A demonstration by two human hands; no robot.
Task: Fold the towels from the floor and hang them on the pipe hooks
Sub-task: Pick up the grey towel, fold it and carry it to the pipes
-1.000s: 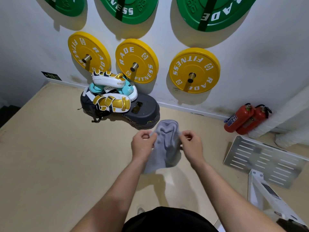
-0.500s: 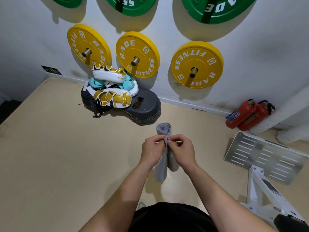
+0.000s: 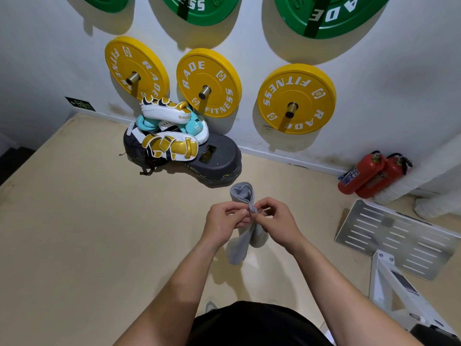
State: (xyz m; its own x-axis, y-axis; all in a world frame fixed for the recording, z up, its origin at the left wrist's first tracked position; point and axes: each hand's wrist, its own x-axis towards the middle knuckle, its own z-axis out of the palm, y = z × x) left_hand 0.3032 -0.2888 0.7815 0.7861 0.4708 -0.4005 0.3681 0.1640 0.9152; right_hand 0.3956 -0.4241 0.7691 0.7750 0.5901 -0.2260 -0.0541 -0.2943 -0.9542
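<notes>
A small grey towel hangs folded lengthwise in front of me, above the beige floor. My left hand and my right hand are pressed close together and both pinch its upper edges at the same spot. A loop of the towel sticks up above my fingers, and the rest drops below my hands. No pipe hooks are in view.
Yellow weight plates and green ones hang on wall pegs ahead. A pile of boxing pads lies on a black base by the wall. Two red fire extinguishers lie at right, next to a slotted metal plate and a white frame.
My hands came together from apart, folding the spread towel in half lengthwise. Since half a second ago they have stayed joined, holding the edges.
</notes>
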